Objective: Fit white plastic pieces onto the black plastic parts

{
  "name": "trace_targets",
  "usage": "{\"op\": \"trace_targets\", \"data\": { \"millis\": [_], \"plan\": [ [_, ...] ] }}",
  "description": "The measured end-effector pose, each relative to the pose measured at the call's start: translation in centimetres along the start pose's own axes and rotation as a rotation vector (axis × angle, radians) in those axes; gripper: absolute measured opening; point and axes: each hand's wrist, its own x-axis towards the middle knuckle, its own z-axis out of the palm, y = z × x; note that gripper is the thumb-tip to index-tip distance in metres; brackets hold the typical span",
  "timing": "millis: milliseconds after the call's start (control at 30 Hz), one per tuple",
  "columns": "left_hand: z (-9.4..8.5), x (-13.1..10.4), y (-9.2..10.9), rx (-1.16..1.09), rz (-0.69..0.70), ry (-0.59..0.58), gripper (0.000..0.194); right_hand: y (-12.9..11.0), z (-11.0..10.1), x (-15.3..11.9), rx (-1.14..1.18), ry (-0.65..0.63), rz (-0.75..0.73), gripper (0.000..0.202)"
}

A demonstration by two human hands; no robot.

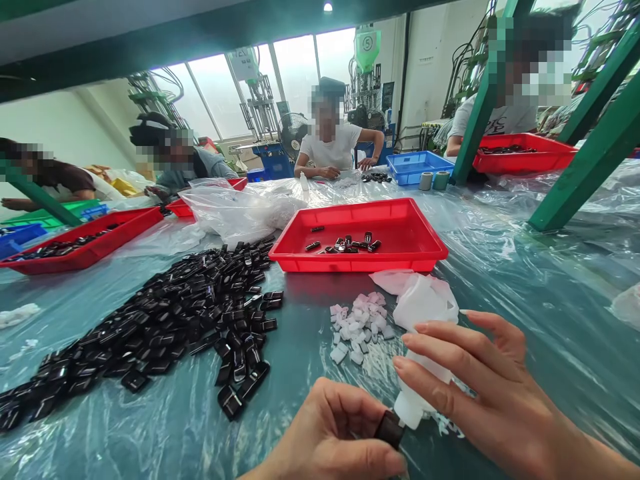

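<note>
My left hand point(345, 430) pinches a small black plastic piece point(389, 430) between thumb and fingers, low in the view. A white squeeze bottle point(409, 408) is tilted with its narrow end down against the top of that piece. My right hand point(493, 387) lies across the bottle, fingers long and slightly apart, its thumb hidden. Behind the bottle is a small heap of white translucent plastic bits point(361, 327), beside a crumpled white bag or cloth point(425, 300). To the left spreads a large pile of glossy black pieces point(185, 313) like the held one.
Ahead stands a red tray point(357, 265) with several black pieces. Plastic sheeting point(150, 427) covers the green table. Green posts point(585, 147) rise at right. Several people sit across the table near a blue tray point(420, 160) and other red trays point(525, 160). A clear bag point(225, 210) lies behind the pile.
</note>
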Motion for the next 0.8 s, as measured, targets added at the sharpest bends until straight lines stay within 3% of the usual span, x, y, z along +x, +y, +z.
{"op": "trace_targets", "data": {
  "millis": [433,800],
  "plan": [
    [0.4,0.0,0.0,-0.026,-0.013,0.009,0.026,-0.3,0.9,-1.0,-0.035,0.008,0.025,0.031],
    [0.4,-0.2,0.2,-0.043,-0.056,0.026,0.028,0.1,0.4,0.2,0.031,0.024,0.018,0.026]
  ]
}}
